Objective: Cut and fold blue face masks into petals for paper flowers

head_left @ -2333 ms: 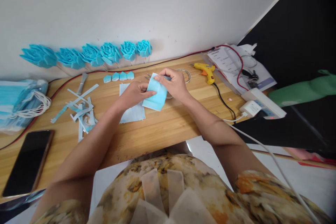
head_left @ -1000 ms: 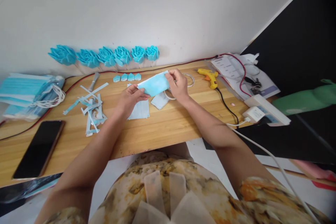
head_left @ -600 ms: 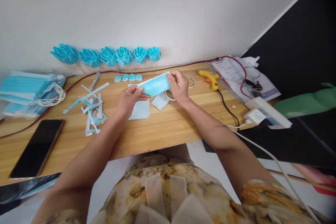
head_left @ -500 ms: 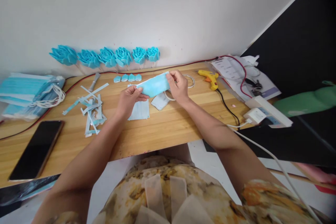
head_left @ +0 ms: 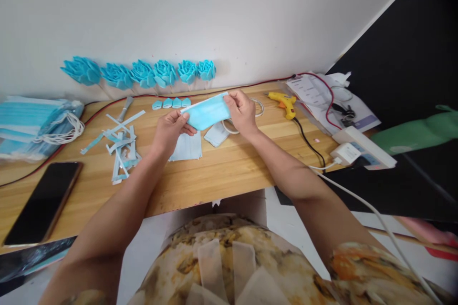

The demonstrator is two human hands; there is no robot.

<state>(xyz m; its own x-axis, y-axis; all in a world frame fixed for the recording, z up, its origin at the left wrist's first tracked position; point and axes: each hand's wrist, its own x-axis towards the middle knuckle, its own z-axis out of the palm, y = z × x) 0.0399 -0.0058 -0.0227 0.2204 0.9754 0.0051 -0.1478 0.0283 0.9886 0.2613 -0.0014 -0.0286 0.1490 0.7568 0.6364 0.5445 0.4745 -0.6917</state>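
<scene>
A light-blue face mask (head_left: 206, 112), with a white layer along its top edge and no ear loops showing, is stretched between both hands above the table. My left hand (head_left: 169, 129) pinches its left end between thumb and fingers. The right end is gripped by my right hand (head_left: 242, 111), thumb in front. Below them, on the wood, lie a pale flat mask sheet (head_left: 186, 147) and a small folded pale piece (head_left: 216, 134). Behind my right hand is a white ring (head_left: 258, 107), partly hidden. Several small blue folded petals (head_left: 172, 103) form a row beyond my left hand.
Several blue fabric flowers (head_left: 164, 74) lean along the wall. Cut strips (head_left: 125, 147), a phone (head_left: 45, 202) and a bag of masks (head_left: 34, 124) are to the left. On the right sit a yellow glue gun (head_left: 285, 103), papers (head_left: 315, 93) and a power strip (head_left: 365, 148) with cords.
The view has shifted slightly, moving the tabletop things a little left and up. Both hands keep their hold on the mask, whose angle looks nearly the same.
</scene>
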